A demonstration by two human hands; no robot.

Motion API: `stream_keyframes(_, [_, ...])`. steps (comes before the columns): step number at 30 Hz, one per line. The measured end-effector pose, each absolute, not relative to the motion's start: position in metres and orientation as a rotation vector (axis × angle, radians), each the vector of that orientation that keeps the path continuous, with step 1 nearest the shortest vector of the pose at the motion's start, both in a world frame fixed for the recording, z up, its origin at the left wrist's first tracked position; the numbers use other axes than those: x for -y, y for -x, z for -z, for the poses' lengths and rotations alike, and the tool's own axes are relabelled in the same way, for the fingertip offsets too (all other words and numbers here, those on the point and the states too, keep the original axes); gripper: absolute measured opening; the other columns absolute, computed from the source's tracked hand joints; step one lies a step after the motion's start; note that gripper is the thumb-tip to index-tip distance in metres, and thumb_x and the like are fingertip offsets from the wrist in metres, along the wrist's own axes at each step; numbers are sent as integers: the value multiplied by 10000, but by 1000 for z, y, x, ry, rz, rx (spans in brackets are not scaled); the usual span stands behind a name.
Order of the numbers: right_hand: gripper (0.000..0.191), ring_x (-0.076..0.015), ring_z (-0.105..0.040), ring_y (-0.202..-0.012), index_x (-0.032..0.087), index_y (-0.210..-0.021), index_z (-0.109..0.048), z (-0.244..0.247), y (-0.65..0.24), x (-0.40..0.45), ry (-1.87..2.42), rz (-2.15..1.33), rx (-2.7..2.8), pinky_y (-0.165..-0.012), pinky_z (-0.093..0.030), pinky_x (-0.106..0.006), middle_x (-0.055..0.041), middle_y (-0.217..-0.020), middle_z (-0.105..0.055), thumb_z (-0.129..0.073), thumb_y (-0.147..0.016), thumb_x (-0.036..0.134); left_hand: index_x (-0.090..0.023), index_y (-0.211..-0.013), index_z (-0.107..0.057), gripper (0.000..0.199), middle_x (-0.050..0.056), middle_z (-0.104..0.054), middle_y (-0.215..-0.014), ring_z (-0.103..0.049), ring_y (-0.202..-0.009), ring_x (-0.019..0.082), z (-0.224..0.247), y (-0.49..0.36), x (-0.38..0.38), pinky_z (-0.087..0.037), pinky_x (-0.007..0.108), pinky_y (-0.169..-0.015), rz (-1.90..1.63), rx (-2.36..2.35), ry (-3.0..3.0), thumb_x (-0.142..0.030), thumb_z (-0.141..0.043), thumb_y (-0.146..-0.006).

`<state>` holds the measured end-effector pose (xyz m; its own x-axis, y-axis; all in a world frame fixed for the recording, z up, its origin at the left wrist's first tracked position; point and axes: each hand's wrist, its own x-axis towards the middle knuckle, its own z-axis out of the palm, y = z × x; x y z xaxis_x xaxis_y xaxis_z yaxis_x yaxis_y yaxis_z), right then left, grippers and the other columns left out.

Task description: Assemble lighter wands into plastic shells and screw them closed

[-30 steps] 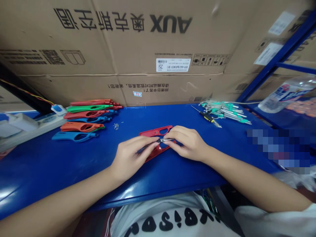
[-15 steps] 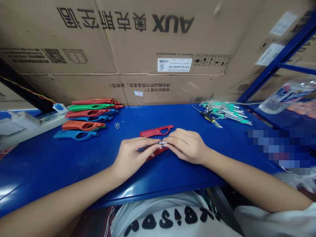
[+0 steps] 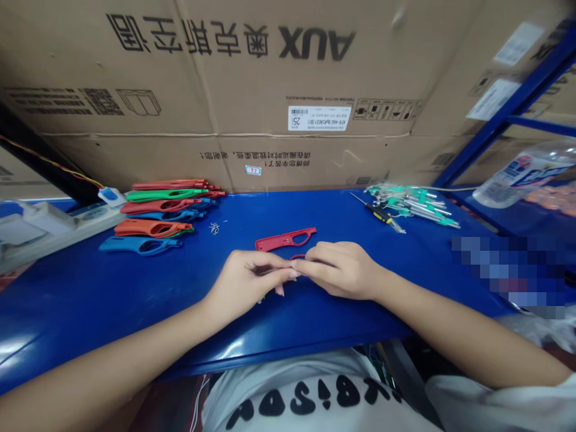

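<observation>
Fingertips of my left hand [image 3: 249,273] and my right hand [image 3: 344,270] meet over the table in a close pinch. What they grip between them is hidden. Part of a red plastic handle half [image 3: 297,257] with a loop shows just above the right fingers, the rest of it covered. Below the left hand a small greenish end peeks out, too little to name. Behind the hands another red handle half [image 3: 283,240] lies with its hollow inner side up, apart from the fingers.
Left, several coloured lighter handles [image 3: 155,228] lie stacked beside a power strip [image 3: 94,219]. Small screws [image 3: 214,228] lie nearby. Toward the back right are a screwdriver [image 3: 380,214] and metal rods with green ends [image 3: 418,204]. A large carton [image 3: 252,78] stands behind the table.
The small metallic piece seen between my fingertips is now hidden. My right hand has lowered slightly, and the fingertips have closed together over the nearer red handle half.
</observation>
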<state>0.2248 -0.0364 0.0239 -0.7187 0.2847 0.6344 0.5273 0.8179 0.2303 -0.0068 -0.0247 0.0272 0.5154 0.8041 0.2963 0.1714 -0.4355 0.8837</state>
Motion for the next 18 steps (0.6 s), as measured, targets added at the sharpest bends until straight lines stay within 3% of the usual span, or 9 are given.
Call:
stream_keyframes(3, [250,-118,-595,-664,272,-1080,-710,-26,-227,36,629,558,2472,-535,-352,-237,12,-828,-713,-497,-993,175,-178,-838,-766,189,21,-734,-617,-668,-461,145,-25,5,23,-544,226,-431,-828,-816,-1799,-343,-695,-897])
stream_keyframes(7, [321,-120,-630,-741,242,-1112,-702,-27,-229,35,653,472,2483,-562,-382,-236,-15,-906,-722,-435,-986,115,-175,-963,-741,184,49,-765,-730,-682,-492,147,-21,3,20,-544,233,-431,-783,-828,-1814,-339,-694,-892])
stream_keyframes(11, [310,-125,-642,-787,220,-1189,-658,-29,-237,32,721,318,2453,-608,-432,-229,-45,-985,-713,-457,-975,120,-180,-1132,-668,308,52,-762,-809,-727,-633,168,-20,3,21,-622,299,-587,-768,-747,-1659,-261,-735,-842])
stream_keyframes(14, [277,-131,-650,-799,225,-1194,-652,-32,-248,27,839,196,2447,-630,-452,-229,-54,-1013,-713,-470,-993,165,-200,-1233,-612,504,73,-744,-966,-735,-889,200,-17,5,22,-642,357,-751,-744,-699,-1576,-181,-789,-761])
stream_keyframes(16, [248,-140,-659,-814,224,-1175,-659,-34,-256,22,943,78,2464,-652,-467,-238,-56,-1030,-714,-485,-1000,197,-216,-1310,-567,636,105,-692,-1120,-696,-1015,216,-14,5,22,-644,366,-776,-753,-703,-1593,-150,-803,-724])
stream_keyframes(18, [229,-155,-673,-858,220,-1170,-662,-35,-264,17,1030,-73,2484,-710,-493,-259,-60,-1057,-717,-509,-1000,231,-223,-1364,-530,662,120,-641,-1184,-689,-977,198,-10,6,22,-648,357,-754,-782,-737,-1668,-151,-773,-753])
